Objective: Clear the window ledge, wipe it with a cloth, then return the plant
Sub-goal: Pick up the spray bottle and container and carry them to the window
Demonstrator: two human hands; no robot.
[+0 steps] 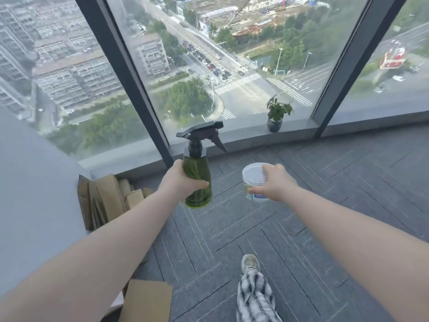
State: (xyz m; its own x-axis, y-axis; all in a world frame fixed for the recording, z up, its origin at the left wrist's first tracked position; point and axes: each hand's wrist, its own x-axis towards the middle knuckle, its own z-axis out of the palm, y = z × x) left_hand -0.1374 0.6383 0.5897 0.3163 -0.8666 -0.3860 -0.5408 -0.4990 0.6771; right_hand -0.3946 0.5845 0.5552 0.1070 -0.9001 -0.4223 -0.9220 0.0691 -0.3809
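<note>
Plant in dark pot stands on window ledge, right of centre frame, against glass; your left hand, mid-frame, grip clamped round green spray bottle, held upright above carpet floor; your right hand just beside it, grip clamped on clear lidded tub; cardboard boxes lower left

Both bare forearms reach forward and slightly inward, held out above the floor. The left hand wraps its fingers and thumb around the body of a green translucent plastic spray bottle, held upright. The right hand grips a small clear plastic tub with a lid from the side, wrist level.
</note>
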